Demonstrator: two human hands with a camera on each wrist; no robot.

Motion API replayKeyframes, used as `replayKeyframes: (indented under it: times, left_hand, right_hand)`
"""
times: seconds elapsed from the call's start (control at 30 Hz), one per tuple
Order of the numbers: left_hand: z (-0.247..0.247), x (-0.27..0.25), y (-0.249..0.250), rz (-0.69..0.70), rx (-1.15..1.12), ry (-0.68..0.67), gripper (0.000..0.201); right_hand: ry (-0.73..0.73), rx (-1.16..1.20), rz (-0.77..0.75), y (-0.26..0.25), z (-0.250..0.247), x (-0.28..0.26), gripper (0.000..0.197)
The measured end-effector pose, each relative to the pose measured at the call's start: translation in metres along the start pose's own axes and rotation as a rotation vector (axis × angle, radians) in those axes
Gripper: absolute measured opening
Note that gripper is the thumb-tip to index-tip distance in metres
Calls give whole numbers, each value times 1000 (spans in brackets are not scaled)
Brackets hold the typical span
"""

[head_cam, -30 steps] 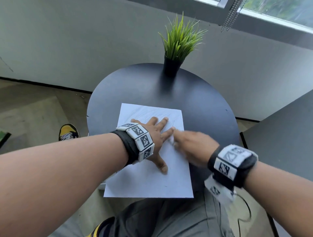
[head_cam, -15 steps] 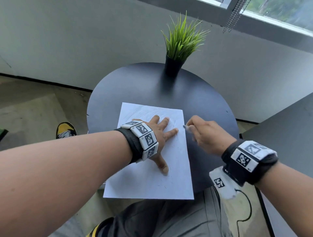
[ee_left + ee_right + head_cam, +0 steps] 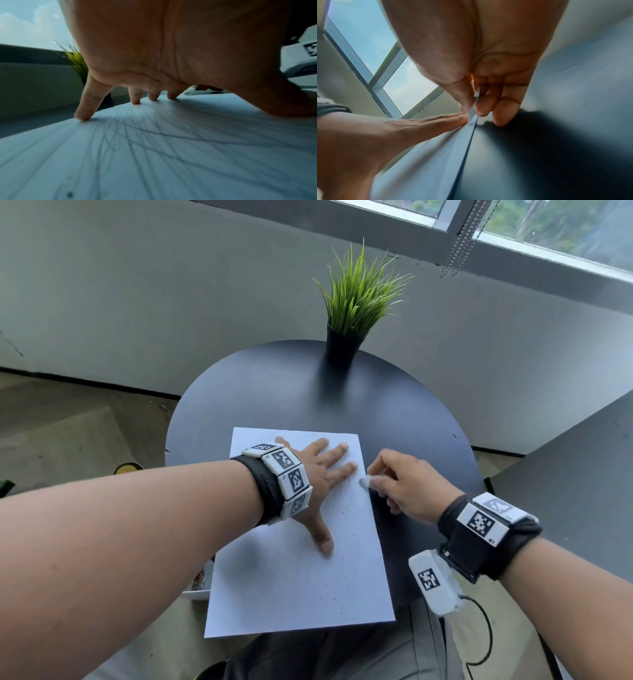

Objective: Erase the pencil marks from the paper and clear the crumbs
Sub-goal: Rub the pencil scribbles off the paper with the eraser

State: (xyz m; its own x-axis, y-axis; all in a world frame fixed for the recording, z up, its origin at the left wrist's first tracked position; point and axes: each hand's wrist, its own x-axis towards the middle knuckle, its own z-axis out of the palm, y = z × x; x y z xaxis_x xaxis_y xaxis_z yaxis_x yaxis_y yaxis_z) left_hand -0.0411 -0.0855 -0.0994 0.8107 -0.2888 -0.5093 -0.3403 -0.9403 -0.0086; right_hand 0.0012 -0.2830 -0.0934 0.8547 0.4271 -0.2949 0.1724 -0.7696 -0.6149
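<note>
A white sheet of paper (image 3: 294, 583) lies on the round dark table (image 3: 274, 392), its near edge hanging past the table rim. My left hand (image 3: 322, 470) lies flat on the sheet's upper half with spread fingers (image 3: 85, 108) pressing it down; faint pencil lines (image 3: 130, 135) run under the palm. My right hand (image 3: 400, 484) pinches a small white eraser (image 3: 364, 481) at the paper's right edge, just beside my left index fingertip. In the right wrist view the eraser (image 3: 473, 112) sits between thumb and fingers. Dark eraser crumbs (image 3: 346, 511) dot the sheet's right side.
A potted grass plant (image 3: 352, 313) in a black pot stands at the table's far edge. A second dark tabletop (image 3: 582, 474) is close on the right. A cable (image 3: 483, 635) hangs from my right wrist unit. My lap is under the paper's near edge.
My right hand, blurred beside the left fingers a second ago, drew back to the right off the sheet and now sits at the paper's right edge with the eraser. The left hand stayed put.
</note>
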Motion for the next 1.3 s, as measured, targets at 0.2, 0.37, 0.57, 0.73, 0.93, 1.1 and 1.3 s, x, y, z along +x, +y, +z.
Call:
replayKeyframes:
  times: [0.2, 0.37, 0.57, 0.73, 0.93, 1.1, 1.3]
  left_hand:
    - [-10, 1, 7, -9, 39, -41, 150]
    - [-10, 4, 8, -16, 38, -58, 150]
    - [-8, 4, 6, -3, 28, -54, 151]
    - [-8, 4, 6, -8, 30, -52, 150]
    - [-9, 3, 6, -9, 14, -68, 151]
    - [-8, 2, 6, -13, 2, -72, 150]
    - [-9, 3, 6, -2, -15, -58, 148]
  right_hand:
    - [-52, -224, -21, 0, 2, 11, 19]
    - [-53, -239, -5, 0, -3, 15, 19]
    - [-235, -355, -116, -9, 7, 2, 19]
    - [-25, -303, -37, -5, 1, 10, 17]
    - [-233, -395, -142, -13, 7, -4, 19]
    - [-276, -464, -227, -13, 17, -14, 17]
    - [-108, -399, -158, -18, 14, -11, 14]
